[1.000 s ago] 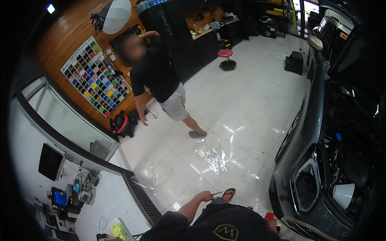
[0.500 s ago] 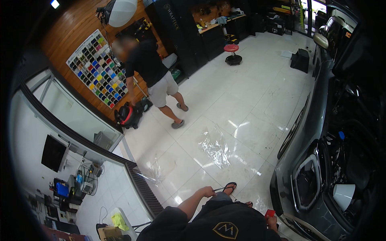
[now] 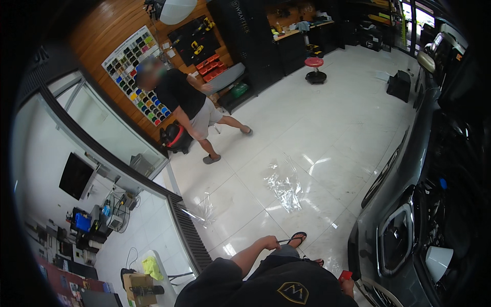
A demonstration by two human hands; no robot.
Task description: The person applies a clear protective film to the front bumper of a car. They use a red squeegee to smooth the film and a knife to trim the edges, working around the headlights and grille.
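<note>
My left hand (image 3: 269, 242) is closed round the end of a thin, dark stick-like tool (image 3: 285, 240), whose exact kind I cannot make out. The tool points right, over my sandalled foot. Low at the right, my right hand (image 3: 348, 286) grips a small, flat red card-like piece (image 3: 345, 275), possibly a squeegee. That hand is near the front of a dark grey car (image 3: 369, 225) with its engine bay exposed. A white cup-like container (image 3: 439, 260) rests at the bay's edge.
Crumpled clear film (image 3: 284, 187) lies on the tiled floor ahead, and more film (image 3: 202, 210) lies by the door track. Another person (image 3: 186, 100) walks near a black-and-red vacuum cleaner (image 3: 176, 137). A red-topped stool (image 3: 315, 64) and a black box (image 3: 399, 86) stand farther off.
The other person has stepped left, arms swinging, past the vacuum cleaner. My view has shifted a little, so the scene sits farther right. Both my hands keep their holds.
</note>
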